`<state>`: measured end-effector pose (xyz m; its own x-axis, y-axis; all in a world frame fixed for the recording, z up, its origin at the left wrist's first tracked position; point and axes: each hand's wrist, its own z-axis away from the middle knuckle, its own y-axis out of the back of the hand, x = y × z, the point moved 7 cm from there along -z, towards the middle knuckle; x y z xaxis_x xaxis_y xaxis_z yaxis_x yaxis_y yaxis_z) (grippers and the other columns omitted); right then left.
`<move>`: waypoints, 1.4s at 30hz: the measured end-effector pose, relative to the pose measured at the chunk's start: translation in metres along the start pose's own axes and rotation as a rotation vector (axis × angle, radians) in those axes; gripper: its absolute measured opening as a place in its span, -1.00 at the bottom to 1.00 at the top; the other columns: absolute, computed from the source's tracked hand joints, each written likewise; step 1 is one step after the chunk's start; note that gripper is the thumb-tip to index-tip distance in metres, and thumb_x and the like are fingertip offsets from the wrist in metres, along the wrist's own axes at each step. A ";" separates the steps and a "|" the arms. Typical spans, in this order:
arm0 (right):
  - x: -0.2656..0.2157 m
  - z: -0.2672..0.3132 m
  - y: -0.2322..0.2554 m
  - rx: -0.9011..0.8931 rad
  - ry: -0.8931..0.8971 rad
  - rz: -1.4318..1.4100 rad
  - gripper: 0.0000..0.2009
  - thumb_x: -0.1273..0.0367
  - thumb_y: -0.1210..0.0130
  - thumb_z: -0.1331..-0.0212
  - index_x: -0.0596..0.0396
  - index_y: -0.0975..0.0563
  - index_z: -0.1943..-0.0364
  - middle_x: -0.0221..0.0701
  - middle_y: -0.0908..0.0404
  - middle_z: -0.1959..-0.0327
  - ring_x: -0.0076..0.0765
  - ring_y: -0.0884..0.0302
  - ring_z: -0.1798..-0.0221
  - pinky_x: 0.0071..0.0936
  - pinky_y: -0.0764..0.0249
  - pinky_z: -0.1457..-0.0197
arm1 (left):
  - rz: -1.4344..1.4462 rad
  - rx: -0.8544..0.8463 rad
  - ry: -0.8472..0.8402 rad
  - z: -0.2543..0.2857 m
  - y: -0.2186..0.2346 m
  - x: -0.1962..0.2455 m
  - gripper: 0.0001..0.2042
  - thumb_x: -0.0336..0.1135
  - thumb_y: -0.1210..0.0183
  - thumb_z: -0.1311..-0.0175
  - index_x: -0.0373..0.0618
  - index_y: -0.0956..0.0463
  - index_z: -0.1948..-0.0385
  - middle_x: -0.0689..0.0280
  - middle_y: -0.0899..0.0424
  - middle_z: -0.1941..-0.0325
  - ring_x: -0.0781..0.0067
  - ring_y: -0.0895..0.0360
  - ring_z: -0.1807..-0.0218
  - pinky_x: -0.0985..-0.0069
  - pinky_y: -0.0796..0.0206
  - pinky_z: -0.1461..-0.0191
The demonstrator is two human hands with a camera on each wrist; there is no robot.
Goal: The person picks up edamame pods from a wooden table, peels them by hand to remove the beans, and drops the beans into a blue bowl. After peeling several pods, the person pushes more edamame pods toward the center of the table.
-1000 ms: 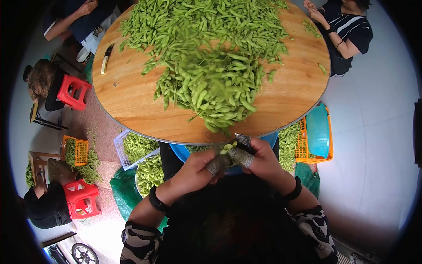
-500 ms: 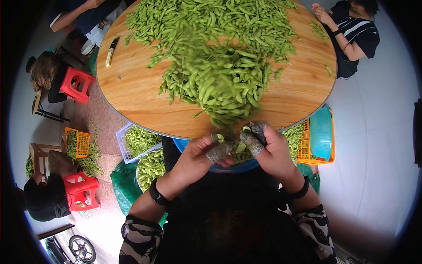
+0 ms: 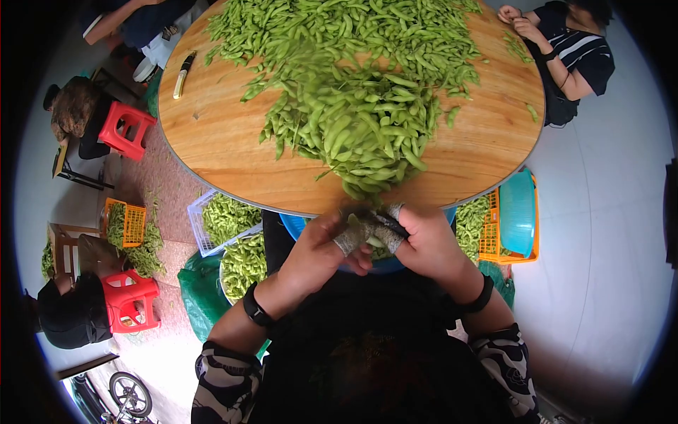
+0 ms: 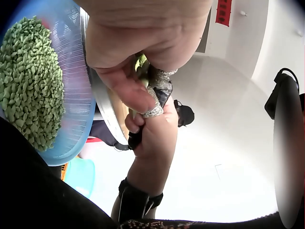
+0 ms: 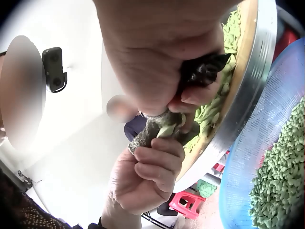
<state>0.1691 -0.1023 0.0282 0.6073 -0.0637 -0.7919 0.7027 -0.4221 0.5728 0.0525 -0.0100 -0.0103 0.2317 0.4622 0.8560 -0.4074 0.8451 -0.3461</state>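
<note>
Both hands meet just below the near table edge, over a blue basket (image 4: 78,90) of shelled green beans (image 4: 31,86). My left hand (image 3: 314,251) curls its fingers round a green soybean pod (image 5: 166,131). From the other side, my right hand (image 3: 431,240) pinches at the pod, the two thumbs nearly tip to tip. Grey wrapping covers both thumbs, and a black wrapping (image 5: 205,71) covers a right finger. Another bit of green pod (image 4: 141,64) shows between the left fingers. A heap of soybean pods (image 3: 367,141) lies on the table right beyond the hands.
The round wooden table (image 3: 233,162) also carries a knife (image 3: 185,74) at left. Crates of pods, such as the white crate (image 3: 212,237) and orange crate (image 3: 494,240), stand on the floor. Other people sit around, one person (image 3: 565,56) at the table's right.
Half a second ago the hands were slightly apart, with green pieces at both thumbs; now they are together again at the pod. The head view has shifted a little.
</note>
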 end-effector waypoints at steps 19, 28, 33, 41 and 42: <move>0.011 0.013 -0.012 0.115 -0.174 -0.343 -0.74 0.45 -0.24 -0.04 0.23 -0.50 0.18 -0.19 -0.65 0.41 -0.43 -0.64 0.34 -0.45 -0.52 0.25 | -0.112 0.043 -0.104 0.003 0.008 0.006 -0.91 -0.46 -0.03 -0.38 -0.24 -0.45 0.18 0.31 -0.64 0.39 0.53 -0.63 0.39 0.62 -0.49 0.32; -0.012 0.013 -0.003 0.181 -0.010 0.190 -0.62 0.41 -0.34 -0.05 0.17 -0.52 0.03 -0.27 -0.66 0.26 -0.39 -0.64 0.25 -0.53 -0.50 0.16 | -0.485 0.132 -0.389 0.005 0.015 0.014 -0.89 -0.40 0.01 -0.42 -0.17 -0.48 0.29 0.41 -0.53 0.56 0.71 -0.36 0.62 0.72 -0.19 0.57; 0.013 0.015 -0.021 -0.011 -0.096 -0.103 -0.59 0.32 -0.38 0.03 0.17 -0.52 0.09 -0.20 -0.61 0.37 -0.18 -0.61 0.35 -0.41 -0.51 0.31 | -0.296 0.022 -0.253 0.003 0.011 0.003 -0.89 -0.48 0.02 -0.38 -0.15 -0.52 0.29 0.44 -0.51 0.57 0.74 -0.37 0.61 0.73 -0.19 0.56; 0.018 0.025 -0.032 -0.351 -0.512 -0.938 -0.69 0.40 -0.31 -0.08 0.12 -0.52 0.09 -0.56 -0.59 0.43 -0.69 -0.36 0.59 -0.65 -0.27 0.55 | -0.213 -0.269 -0.188 0.009 -0.003 0.004 -0.87 -0.51 0.02 -0.36 -0.13 -0.53 0.31 0.46 -0.50 0.57 0.75 -0.36 0.60 0.75 -0.20 0.55; 0.018 0.026 -0.033 -0.352 -0.518 -0.940 -0.69 0.40 -0.31 -0.08 0.12 -0.52 0.09 -0.56 -0.59 0.43 -0.69 -0.36 0.59 -0.65 -0.27 0.55 | -0.244 -0.262 -0.179 0.008 -0.003 0.003 -0.88 -0.49 0.01 -0.37 -0.14 -0.53 0.31 0.45 -0.50 0.57 0.75 -0.36 0.60 0.75 -0.19 0.55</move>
<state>0.1468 -0.1125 -0.0103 -0.3867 -0.2574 -0.8856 0.9149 -0.2273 -0.3335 0.0471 -0.0130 -0.0042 0.1265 0.2043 0.9707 -0.1153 0.9749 -0.1902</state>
